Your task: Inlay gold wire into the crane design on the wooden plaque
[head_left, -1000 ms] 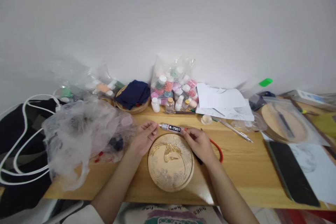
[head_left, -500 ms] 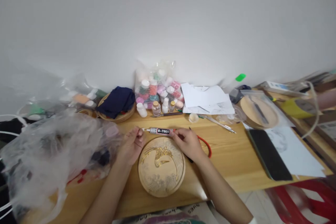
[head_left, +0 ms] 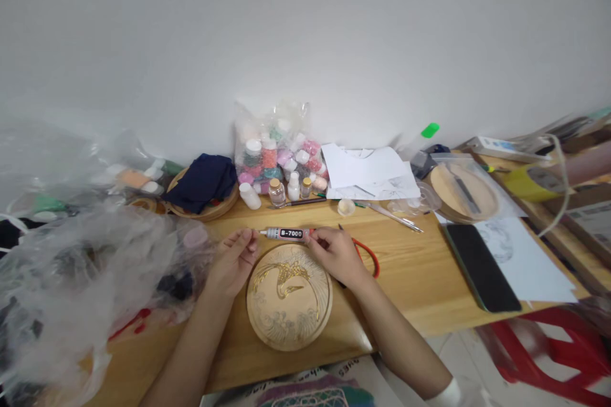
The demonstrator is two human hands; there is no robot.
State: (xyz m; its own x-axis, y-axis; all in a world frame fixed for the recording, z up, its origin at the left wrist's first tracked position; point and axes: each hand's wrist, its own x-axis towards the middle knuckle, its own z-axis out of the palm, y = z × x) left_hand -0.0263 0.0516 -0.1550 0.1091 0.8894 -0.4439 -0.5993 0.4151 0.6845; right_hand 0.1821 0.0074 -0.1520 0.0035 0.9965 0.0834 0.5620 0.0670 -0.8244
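Wooden table [head_left: 405, 286]: B-7000 tube [head_left: 289, 233] spans left to right near the far edge of the round board [head_left: 289, 305]; right hand [head_left: 338, 255] pinches its right end; left hand [head_left: 232, 262], fingertips together, adjoins the nozzle [head_left: 264, 232], grip unclear

Head camera sits near at six o'clock, peering forward and down across the table [head_left: 410, 273], wall [head_left: 305, 32] at twelve
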